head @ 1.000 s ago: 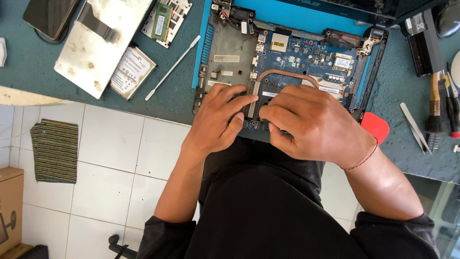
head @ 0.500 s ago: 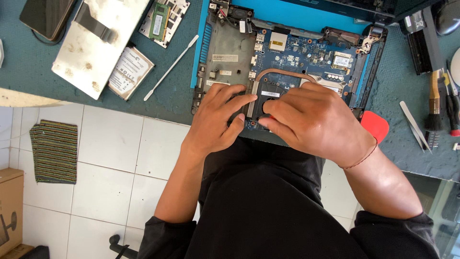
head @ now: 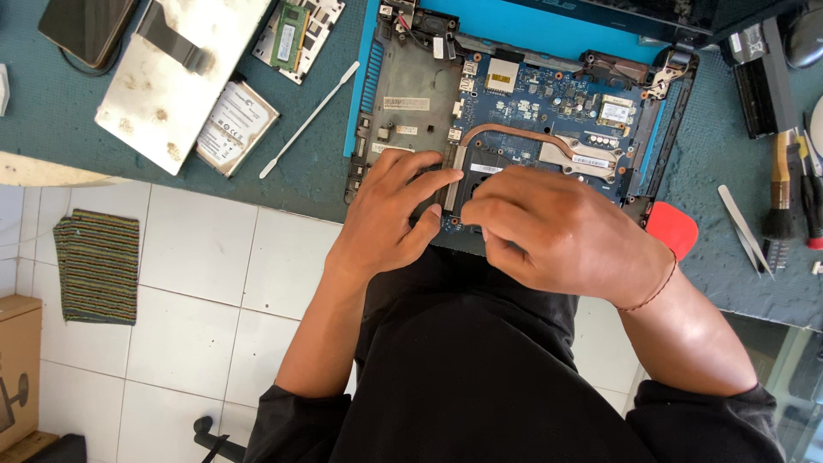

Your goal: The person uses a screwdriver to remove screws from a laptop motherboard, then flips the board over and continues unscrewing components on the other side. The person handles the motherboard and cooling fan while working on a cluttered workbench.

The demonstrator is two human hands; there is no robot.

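Opened laptop base lying on a green work mat, blue circuit board exposed, copper heat pipe curving across it toward a metal heatsink plate

Left hand flat on the near edge of the laptop base, fingers spread and loose, index fingertip reaching to a dark slot beside the board; nothing gripped

Right hand just beside it, resting over the near part of the board, fingers curled inward and bunched; whether something small is pinched under them cannot be told, fingertips hidden by the knuckles. Thin cord bracelet at that wrist

Left of the laptop base: white plastic spudger, bare hard drive, stained white cover panel, memory module on a small metal bracket, dark phone in the far corner

Right of the base: red triangular pick near the right wrist, tweezers, screwdrivers close to the mat's edge

Below the table edge: white tiled floor, striped cloth, cardboard box
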